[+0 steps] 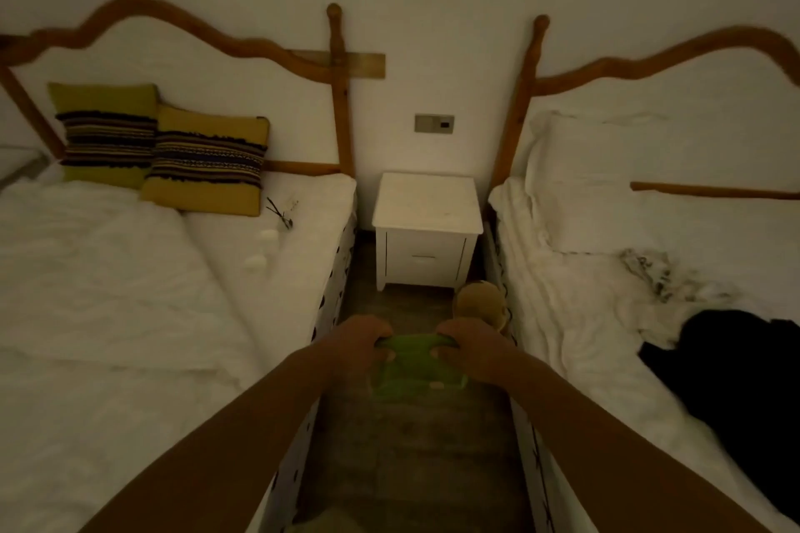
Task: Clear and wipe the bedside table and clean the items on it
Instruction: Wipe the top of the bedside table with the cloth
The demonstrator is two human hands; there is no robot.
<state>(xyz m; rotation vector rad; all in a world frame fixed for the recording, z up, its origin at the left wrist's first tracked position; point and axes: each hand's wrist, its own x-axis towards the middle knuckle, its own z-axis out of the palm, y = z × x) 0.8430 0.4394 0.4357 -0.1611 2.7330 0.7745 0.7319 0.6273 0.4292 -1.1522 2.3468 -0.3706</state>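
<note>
A white bedside table (426, 203) with a drawer stands against the wall between two beds; nothing lies on its top. In front of it, over the floor, my left hand (361, 340) and my right hand (469, 348) both grip the top edge of a green cloth (411, 372), which hangs down between them. On the left bed lie a pair of glasses (280, 214), a small white remote-like item (293, 205) and two small white round items (268, 235) (254, 261).
A brownish soft object (478, 303) sits on the floor by the right bed, near the table. Two striped yellow cushions (205, 160) lean at the left headboard. A black garment (736, 364) lies on the right bed. The aisle between the beds is narrow.
</note>
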